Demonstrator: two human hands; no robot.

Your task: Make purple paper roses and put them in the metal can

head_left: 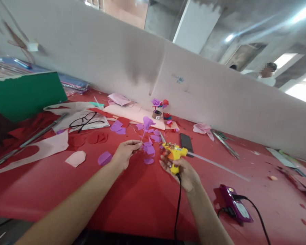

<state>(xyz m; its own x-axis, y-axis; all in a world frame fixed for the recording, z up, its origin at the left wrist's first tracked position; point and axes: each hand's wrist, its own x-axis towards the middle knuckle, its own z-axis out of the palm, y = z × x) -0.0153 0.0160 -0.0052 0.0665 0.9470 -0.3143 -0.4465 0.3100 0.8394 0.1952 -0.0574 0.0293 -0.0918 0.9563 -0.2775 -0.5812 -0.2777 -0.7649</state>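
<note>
My left hand (pixel 124 153) pinches the thin stick of a purple paper flower (pixel 147 122), whose bloom rises above the table. My right hand (pixel 182 172) grips a yellow glue gun (pixel 173 153) with a clear glue stick (pixel 214 164) jutting out to the right and a black cord (pixel 178 200) running toward me. The gun's nozzle points left toward the flower's stem. Loose purple paper petals (pixel 149 149) lie on the red table (pixel 132 204) between my hands.
Black glasses (pixel 85 120) rest on white paper at left, beside a green sheet (pixel 25 95). A black phone (pixel 186 142), a tape roll (pixel 156 114), finished paper flowers (pixel 160 102), scissors (pixel 225 143) and a purple device (pixel 236 207) lie around. A white partition (pixel 193 98) backs the table; a person stands behind it.
</note>
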